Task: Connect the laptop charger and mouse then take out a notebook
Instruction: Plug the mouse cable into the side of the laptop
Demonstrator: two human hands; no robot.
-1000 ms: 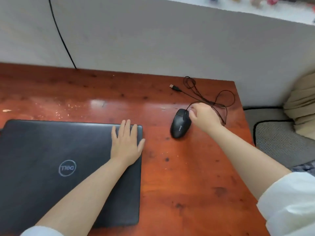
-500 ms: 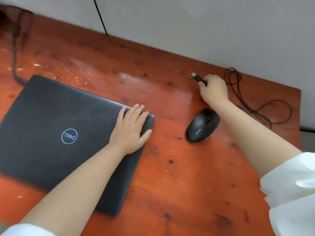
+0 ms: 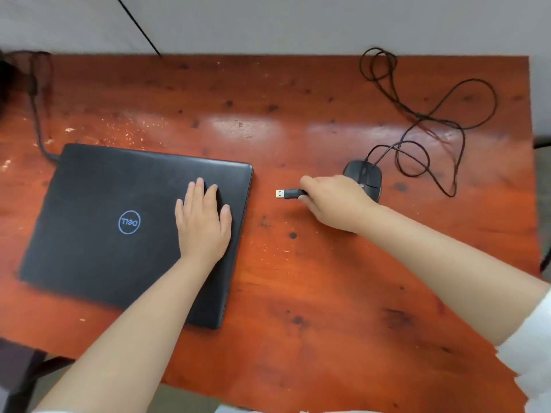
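Now the right hand, fingers pinching the black USB plug, has carried it leftward toward the closed black laptop; left hand rests open-flat on the lid.

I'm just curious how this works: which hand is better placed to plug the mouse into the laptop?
The right hand: it already pinches the USB plug, aimed at the laptop. The left hand lies flat on the lid.
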